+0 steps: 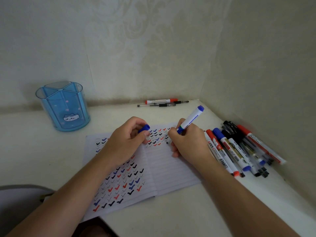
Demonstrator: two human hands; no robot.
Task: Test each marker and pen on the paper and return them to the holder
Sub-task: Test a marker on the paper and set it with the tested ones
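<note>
An open lined notebook (171,170) lies on the white table, covered in red, blue and black check marks. My right hand (188,141) grips a white marker with blue ends (192,118), tip down on the right page. My left hand (127,139) rests on the left page and pinches the marker's blue cap (144,128). The blue see-through pen holder (63,106) stands at the back left with nothing visible in it.
A pile of several markers and pens (242,149) lies to the right of the notebook beside the wall. A red marker and two thin pens (162,102) lie at the back by the wall. A grey object (20,195) sits at the lower left.
</note>
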